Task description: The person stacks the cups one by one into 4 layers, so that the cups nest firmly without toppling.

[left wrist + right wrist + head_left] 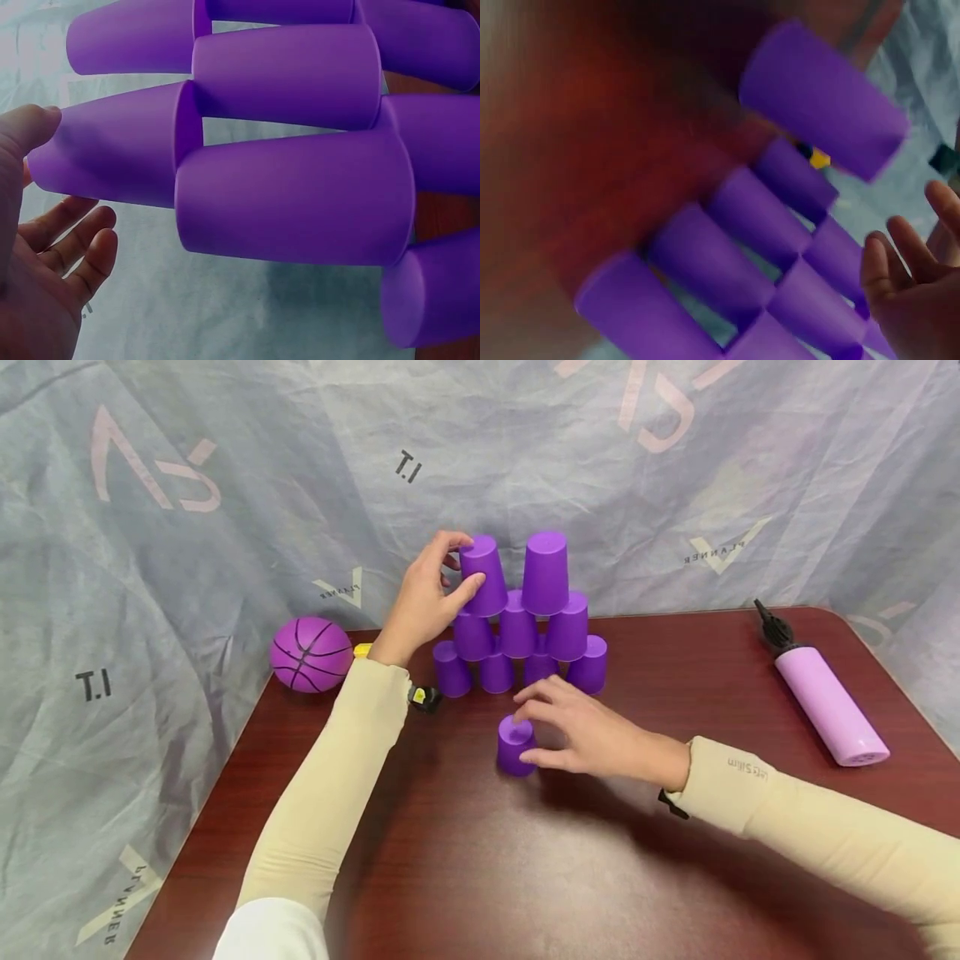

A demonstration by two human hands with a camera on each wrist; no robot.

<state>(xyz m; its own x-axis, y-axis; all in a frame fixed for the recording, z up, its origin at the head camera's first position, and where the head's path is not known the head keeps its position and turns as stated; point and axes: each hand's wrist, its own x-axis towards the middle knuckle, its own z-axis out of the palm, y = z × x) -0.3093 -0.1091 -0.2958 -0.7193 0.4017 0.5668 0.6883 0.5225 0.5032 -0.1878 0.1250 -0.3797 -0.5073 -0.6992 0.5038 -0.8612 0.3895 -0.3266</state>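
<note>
Upside-down purple cups form a pyramid on the table: several in the bottom row (588,668), three in the middle row (517,631), two on top. My left hand (431,593) holds the top-left cup (483,581) near its raised base, thumb on the near side and forefinger at the upper edge. That cup (120,146) rests across cups below it; the other left fingers curve beneath it in the left wrist view. A lone purple cup (515,752) stands in front of the pyramid. Around it hovers my right hand (581,731), fingers spread and apart from the cup (825,101) in the right wrist view.
Beside the top-left cup is the top-right cup (546,577). A purple ball (311,654) sits at the table's left edge, near a small yellow object (362,650). To the right lies a pink hand pump (831,706) with a black nozzle. Grey printed cloth (247,552) hangs behind the table.
</note>
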